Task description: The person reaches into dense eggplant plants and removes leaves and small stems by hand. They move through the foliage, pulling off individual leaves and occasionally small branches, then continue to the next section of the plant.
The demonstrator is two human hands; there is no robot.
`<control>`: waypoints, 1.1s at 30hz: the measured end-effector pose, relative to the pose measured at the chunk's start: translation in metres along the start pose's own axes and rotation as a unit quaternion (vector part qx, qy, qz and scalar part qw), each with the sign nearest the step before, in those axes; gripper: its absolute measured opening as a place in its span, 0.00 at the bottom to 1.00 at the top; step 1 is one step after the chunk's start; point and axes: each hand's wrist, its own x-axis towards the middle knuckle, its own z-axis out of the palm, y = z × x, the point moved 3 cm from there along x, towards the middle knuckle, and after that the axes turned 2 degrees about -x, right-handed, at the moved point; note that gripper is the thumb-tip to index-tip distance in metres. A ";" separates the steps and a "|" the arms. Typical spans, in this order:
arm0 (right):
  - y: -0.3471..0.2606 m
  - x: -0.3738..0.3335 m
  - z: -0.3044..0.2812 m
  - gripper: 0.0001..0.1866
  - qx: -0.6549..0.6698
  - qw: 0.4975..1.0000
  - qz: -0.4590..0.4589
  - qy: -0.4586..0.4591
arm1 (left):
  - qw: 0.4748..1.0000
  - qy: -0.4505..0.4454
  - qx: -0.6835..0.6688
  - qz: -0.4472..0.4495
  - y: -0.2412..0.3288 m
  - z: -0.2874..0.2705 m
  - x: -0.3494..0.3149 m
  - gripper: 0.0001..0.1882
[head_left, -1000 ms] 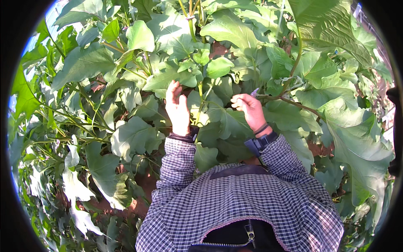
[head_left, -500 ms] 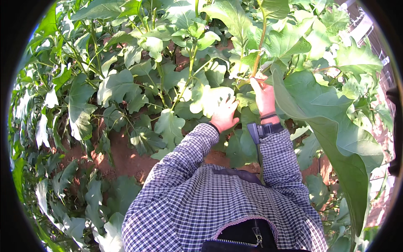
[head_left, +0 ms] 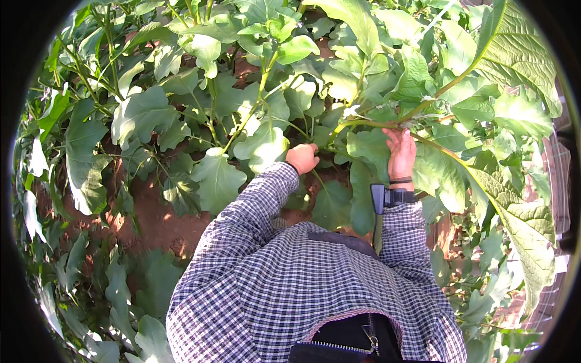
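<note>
Head view: right hand (head_left: 402, 151) raised, fingers wrapped around a green stem (head_left: 387, 124) among broad leaves (head_left: 218, 175). Left hand (head_left: 302, 158) reaches into foliage below it; finger state cannot be told. Red soil (head_left: 154, 221) beneath.

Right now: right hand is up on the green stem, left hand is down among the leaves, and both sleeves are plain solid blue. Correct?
Not quite. The sleeves are checked, dark and white plaid, not plain blue; the head view shows it. The rest holds: the right hand is up on the green stem, and the left hand is lower, among the leaves.
</note>
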 end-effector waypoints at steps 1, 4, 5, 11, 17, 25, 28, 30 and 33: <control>-0.001 -0.001 0.002 0.25 -0.010 0.999 -0.022 -0.021 | 0.991 0.096 -0.044 0.078 0.010 -0.006 0.008 0.20; 0.000 -0.003 0.002 0.25 -0.030 0.997 -0.064 -0.042 | 0.969 0.135 -0.178 0.101 0.035 -0.013 0.036 0.24; 0.002 -0.004 0.003 0.25 -0.036 0.995 -0.078 -0.056 | 0.966 0.144 -0.171 0.133 0.046 -0.015 0.047 0.29; 0.005 -0.004 0.004 0.24 -0.025 0.987 -0.118 -0.103 | 0.977 0.134 0.060 0.153 0.076 -0.027 0.103 0.28; -0.003 0.006 -0.002 0.28 -0.063 0.983 -0.120 -0.124 | 0.981 0.142 0.118 0.061 0.070 -0.001 0.123 0.15; -0.014 0.023 -0.006 0.32 -0.109 0.969 -0.138 -0.173 | 0.881 0.370 -0.293 0.025 0.027 0.055 0.118 0.05; -0.013 0.025 -0.007 0.32 -0.114 0.968 -0.142 -0.171 | 0.696 0.284 -0.659 -0.044 0.011 0.088 0.134 0.05; -0.012 0.026 -0.007 0.32 -0.110 0.970 -0.140 -0.164 | 0.615 0.272 -0.735 -0.092 -0.004 0.108 0.130 0.05; -0.011 0.027 -0.007 0.31 -0.095 0.974 -0.131 -0.155 | 0.650 0.183 -0.702 -0.228 -0.038 0.123 0.104 0.06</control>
